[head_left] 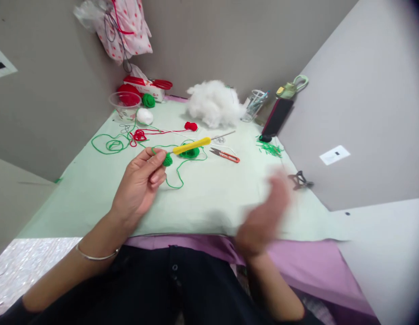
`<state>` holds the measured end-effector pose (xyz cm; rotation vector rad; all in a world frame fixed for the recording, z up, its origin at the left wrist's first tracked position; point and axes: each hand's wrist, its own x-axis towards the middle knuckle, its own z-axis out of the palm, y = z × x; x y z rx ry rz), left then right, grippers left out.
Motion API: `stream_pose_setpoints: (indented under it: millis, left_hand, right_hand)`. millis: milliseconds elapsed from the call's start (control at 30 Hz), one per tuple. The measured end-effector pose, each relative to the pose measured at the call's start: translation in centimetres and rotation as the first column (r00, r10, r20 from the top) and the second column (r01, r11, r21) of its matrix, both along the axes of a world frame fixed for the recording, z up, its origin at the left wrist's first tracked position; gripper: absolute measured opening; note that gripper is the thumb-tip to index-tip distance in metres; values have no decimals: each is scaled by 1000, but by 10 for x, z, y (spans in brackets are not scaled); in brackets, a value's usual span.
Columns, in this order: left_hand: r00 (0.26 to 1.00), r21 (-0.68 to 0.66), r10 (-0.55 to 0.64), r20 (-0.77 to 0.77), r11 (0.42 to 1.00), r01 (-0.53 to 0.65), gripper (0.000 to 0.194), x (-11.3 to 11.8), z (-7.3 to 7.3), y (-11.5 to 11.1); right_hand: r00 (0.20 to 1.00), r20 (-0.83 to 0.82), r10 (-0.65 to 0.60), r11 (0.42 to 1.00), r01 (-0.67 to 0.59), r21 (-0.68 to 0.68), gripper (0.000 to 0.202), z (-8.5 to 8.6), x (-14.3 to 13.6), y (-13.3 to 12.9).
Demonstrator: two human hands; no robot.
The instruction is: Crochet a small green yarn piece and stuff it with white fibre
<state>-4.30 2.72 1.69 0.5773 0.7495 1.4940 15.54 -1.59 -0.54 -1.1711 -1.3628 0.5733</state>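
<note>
My left hand (141, 180) pinches a small green crocheted piece (167, 160) between thumb and fingers, left of centre above the table. A crochet hook with a yellow handle (192, 146) sticks out from that piece toward the right, its far metal end bare. Green yarn trails from the piece to a green yarn ball (190, 151) behind the hook. Off to the right, my right hand (265, 216) is smeared by motion over the table's front part, away from the hook; its fingers cannot be made out. Orange-handled thread snips (225, 155) lie right of the green ball.
White stuffing (214, 104) is heaped at the back. A plastic tub (124, 107), tissue box (145, 86) and white ball (145, 116) stand back left. Red yarn (139, 135) lies nearby. Back right are a glass (254, 106), a bottle (280, 110), green scraps (270, 149) and a black stand (300, 180).
</note>
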Motion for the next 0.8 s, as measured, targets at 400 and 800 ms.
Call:
stream_pose_setpoints:
  millis: [400, 800]
  left_hand:
    - [935, -90, -334, -115, 941, 325, 23, 32, -3, -23]
    - [916, -32, -329, -228, 943, 331, 27, 38, -7, -29]
  right_hand:
    - [945, -88, 314, 949, -313, 29, 40, -7, 14, 1]
    - [942, -256, 217, 975, -200, 93, 9, -5, -14, 9]
